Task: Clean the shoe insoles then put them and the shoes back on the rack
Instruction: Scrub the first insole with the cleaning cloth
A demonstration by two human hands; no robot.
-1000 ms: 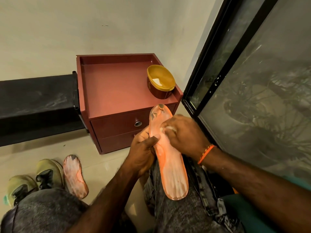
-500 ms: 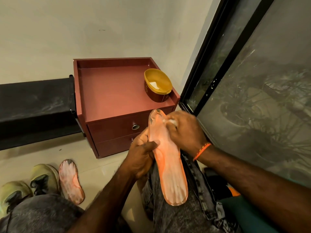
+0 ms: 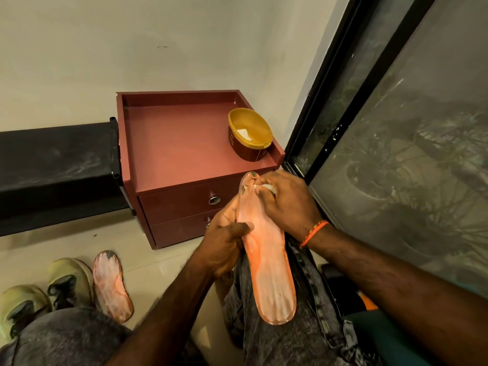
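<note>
While propped lengthwise on the right thigh, orange insole (image 3: 266, 262) with heel end toward the body and worn, dark-scuffed toe end tilted up in front of the maroon drawer cabinet (image 3: 179, 143)
Left hand (image 3: 224, 247) gripping the insole's left edge about midway, thumb laid across the top face, fingers curled behind
Right hand (image 3: 287, 199) at the toe end, fingers bunched together and pinching a small white wad of cloth (image 3: 269, 187) against the insole's tip; orange thread band (image 3: 314, 232) on that wrist
Second insole (image 3: 112, 285), pale and smeared, flat on the floor to the left, just beside a pair of yellow-green shoes (image 3: 47, 291) standing side by side
On the cabinet top, near its right rear corner, yellow tub (image 3: 249, 133) holding something white inside
Black rack (image 3: 55, 165) touching the cabinet's left side
Dark-framed glass door (image 3: 396, 128) along the right
</note>
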